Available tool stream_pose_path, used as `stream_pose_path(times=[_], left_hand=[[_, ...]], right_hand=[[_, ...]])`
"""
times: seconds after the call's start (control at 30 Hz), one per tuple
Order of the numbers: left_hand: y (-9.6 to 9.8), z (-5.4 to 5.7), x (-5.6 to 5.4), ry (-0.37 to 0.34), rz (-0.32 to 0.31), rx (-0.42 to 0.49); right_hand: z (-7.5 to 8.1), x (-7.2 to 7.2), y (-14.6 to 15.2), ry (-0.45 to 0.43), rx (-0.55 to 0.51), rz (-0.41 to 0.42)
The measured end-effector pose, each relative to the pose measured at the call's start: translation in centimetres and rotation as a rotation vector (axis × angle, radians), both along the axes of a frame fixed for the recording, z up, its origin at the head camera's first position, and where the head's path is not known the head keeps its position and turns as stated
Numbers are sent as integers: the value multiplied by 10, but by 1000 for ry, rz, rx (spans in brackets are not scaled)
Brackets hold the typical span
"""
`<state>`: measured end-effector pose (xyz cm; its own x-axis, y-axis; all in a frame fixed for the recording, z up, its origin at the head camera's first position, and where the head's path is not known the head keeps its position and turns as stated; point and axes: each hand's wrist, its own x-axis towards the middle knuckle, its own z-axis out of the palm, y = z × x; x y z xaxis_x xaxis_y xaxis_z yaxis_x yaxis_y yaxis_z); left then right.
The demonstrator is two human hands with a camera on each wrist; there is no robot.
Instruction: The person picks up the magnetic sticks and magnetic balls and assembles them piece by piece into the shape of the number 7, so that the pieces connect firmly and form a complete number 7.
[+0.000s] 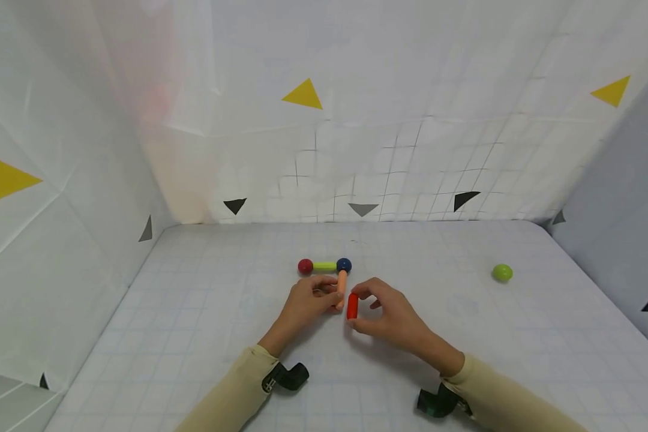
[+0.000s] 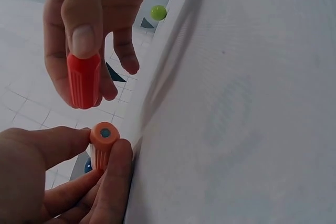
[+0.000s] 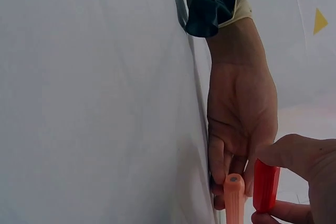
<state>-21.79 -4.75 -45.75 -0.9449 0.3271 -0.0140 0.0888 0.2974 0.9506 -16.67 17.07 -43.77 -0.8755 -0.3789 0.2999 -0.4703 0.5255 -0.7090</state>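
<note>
My left hand (image 1: 310, 298) pinches an orange ribbed stick (image 1: 342, 282) between thumb and fingers. The stick's far end meets a dark blue ball (image 1: 344, 265), and a yellow-green stick (image 1: 324, 266) joins that ball to a dark red ball (image 1: 305, 266). In the left wrist view a small grey disc shows in the near end of the orange stick (image 2: 105, 134). Just to the right, my right hand (image 1: 391, 312) pinches a short red stick (image 1: 353, 306) by its two ends. The red stick (image 3: 266, 186) is apart from the orange one.
A light green ball (image 1: 502, 273) lies alone on the right of the white gridded table (image 1: 221, 270). White sheet walls with yellow and dark triangles (image 1: 305, 95) close in the back and sides. A dark camera mount sits on each wrist.
</note>
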Motion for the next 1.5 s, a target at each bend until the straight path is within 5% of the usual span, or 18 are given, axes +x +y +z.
stream_pose_path(times=[0.63, 1.5], left_hand=[[0, -2, 1, -18, -15, 43], [0, 2, 2, 11, 0, -36]], right_hand=[[-12, 9, -11, 3, -13, 99], [-12, 11, -17, -41, 10, 82]])
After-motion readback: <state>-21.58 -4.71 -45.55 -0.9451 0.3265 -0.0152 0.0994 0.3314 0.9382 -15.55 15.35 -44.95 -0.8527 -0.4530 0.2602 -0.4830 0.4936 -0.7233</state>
